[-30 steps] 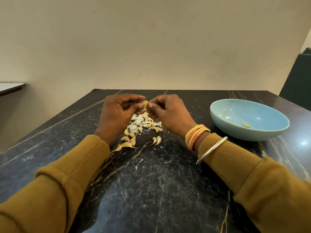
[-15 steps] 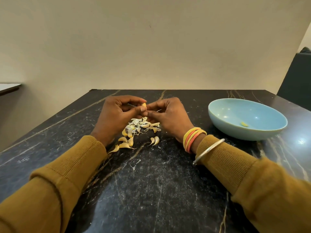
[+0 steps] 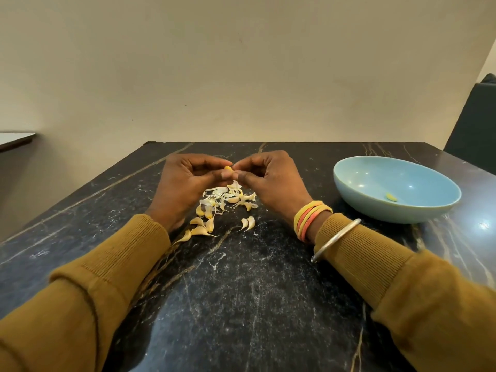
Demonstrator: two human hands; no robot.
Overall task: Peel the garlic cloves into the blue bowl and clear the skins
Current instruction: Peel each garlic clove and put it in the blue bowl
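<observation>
Garlic clove (image 3: 228, 168) pinched between left hand (image 3: 185, 183) and right hand (image 3: 271, 181).

Your left sleeve (image 3: 107, 264) and right sleeve (image 3: 389, 269) are mustard-brown knit, each ending in a ribbed cuff just behind the grip. Between the right cuff and your right hand (image 3: 276, 183) sit stacked yellow and coral bands (image 3: 311, 218). A plain silver bangle (image 3: 337, 238) rides over that cuff, farther back from the grip.
</observation>
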